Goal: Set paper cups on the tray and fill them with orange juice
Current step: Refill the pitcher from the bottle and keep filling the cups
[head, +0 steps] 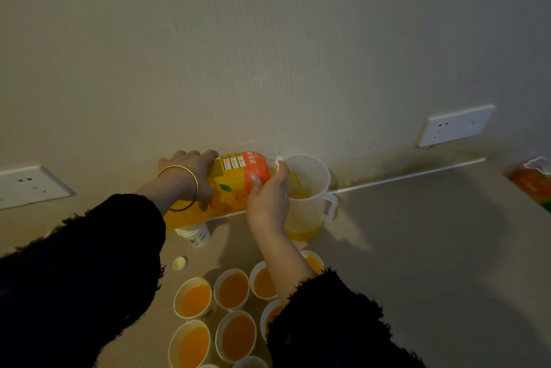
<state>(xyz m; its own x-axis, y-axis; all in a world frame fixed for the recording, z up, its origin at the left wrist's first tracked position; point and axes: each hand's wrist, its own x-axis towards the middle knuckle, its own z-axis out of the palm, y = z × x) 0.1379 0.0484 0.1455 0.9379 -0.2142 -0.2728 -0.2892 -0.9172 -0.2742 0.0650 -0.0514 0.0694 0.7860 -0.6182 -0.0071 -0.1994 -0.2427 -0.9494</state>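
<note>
Dark sleeves (74, 278) nearest; left hand (190, 178) and right hand (268, 199) grip bottle (235, 176) tipped into jug (310, 218).

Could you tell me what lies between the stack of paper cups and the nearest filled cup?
In the head view, a small yellow bottle cap lies between the stack of paper cups and the nearest filled cup.

Tilted juice bottle (232, 185) over pitcher (313, 179); juice-filled cups (232, 290) nearby
</note>
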